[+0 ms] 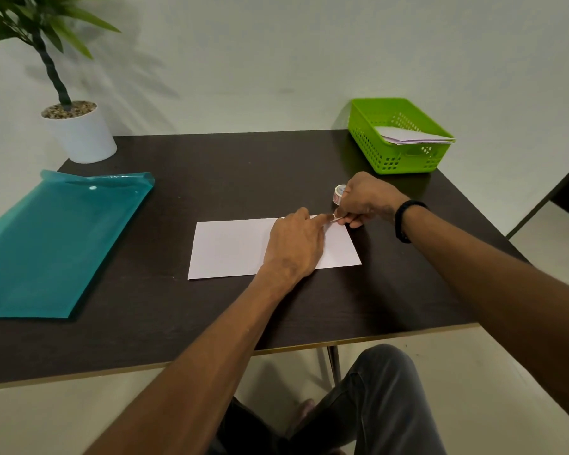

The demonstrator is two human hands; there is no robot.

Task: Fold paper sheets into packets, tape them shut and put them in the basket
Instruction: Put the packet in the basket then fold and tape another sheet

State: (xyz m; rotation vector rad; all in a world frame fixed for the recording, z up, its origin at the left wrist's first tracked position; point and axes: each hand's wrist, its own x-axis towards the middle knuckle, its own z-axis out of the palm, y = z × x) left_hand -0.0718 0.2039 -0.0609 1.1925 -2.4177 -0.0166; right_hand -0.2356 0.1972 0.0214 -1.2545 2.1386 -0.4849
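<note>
My left hand [294, 246] rests flat on the folded paper [230, 247] | my right hand [363, 200] grips the tape roll [339, 193], pinching its end just beside my left fingertips | basket [391, 159] beyond my right hand, packets [411, 136] inside

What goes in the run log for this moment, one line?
step: taping | left hand: presses folded paper packet | right hand: holds tape roll, pinches strip | green basket: holds packets

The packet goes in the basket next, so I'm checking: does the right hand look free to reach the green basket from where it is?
Probably yes. The right hand pinches tape at the folded paper, holding the tape roll; only bare table separates it from the green basket, whose top is open.
</note>
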